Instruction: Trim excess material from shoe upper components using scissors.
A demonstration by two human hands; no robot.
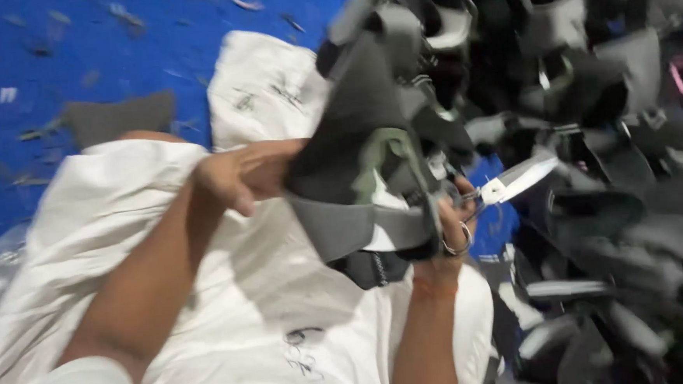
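Bundle of grey-black fabric pieces (372,182) held mid-air over white sack (230,299), between both hands. Likely soft, limp, light; layers may slide, so pinch through full stack near edge. Left hand (235,174) clenched on bundle's left edge. Right hand (448,225) grasping scissors (505,185), blades parted, beside bundle. Dark scrap pile (587,124) at right; blue floor (77,58) beyond.

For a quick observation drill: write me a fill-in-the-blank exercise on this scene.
1. The right hand holds a pair of ____.
2. The left hand grips a grey ____ piece.
3. The floor is coloured ____.
4. Under both arms lies a ____ sack.

Missing words: scissors; fabric; blue; white
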